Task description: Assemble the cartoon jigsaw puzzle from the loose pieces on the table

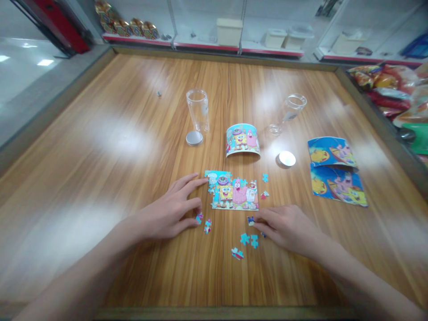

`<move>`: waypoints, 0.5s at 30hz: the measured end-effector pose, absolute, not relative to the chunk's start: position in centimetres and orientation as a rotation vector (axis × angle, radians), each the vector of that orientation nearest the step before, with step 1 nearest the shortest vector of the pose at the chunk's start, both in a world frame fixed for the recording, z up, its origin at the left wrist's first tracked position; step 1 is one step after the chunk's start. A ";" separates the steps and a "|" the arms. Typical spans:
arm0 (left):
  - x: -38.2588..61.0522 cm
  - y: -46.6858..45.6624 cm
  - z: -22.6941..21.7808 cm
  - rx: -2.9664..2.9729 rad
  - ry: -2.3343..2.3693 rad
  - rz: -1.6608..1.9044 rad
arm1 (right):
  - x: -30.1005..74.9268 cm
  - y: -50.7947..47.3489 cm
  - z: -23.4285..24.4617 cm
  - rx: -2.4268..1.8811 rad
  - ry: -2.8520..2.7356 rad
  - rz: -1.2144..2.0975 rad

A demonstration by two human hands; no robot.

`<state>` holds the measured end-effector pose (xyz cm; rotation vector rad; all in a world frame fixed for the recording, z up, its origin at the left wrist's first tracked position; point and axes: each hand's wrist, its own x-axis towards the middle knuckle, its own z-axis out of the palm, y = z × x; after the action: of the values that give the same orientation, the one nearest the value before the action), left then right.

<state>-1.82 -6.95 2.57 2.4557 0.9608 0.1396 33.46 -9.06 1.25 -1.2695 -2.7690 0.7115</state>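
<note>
The setting is showing the fittings of a shop: along the far side, pale shelving with red front edges (207,46) is running between slotted uprights (243,15) and is carrying a row of golden patterned packages (122,28), a cream box (229,32) and lidded tubs (276,39). At the right, glossy bagged goods (396,87) are lying heaped beside the broad wood-grain table (157,272). At the left, a smooth grey floor (20,80) is reflecting bright patches of light, as in a commercial interior.

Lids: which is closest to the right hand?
The lid near the right jar; the other lid, by the left jar, lies farther from the right hand.
</note>
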 end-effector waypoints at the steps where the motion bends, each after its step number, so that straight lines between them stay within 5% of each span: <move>1: -1.9 -6.9 2.5 2.455 0.966 0.127 | 33.4 -9.1 1.3 -1.265 -2.773 0.715; 15: -3.0 -6.6 0.9 2.481 0.935 0.136 | 37.1 -6.9 3.3 -1.529 -2.571 0.559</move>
<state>-2.98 -6.61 0.91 2.4811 0.9350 0.1364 37.09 -6.92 3.31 -1.5285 -2.5709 0.5590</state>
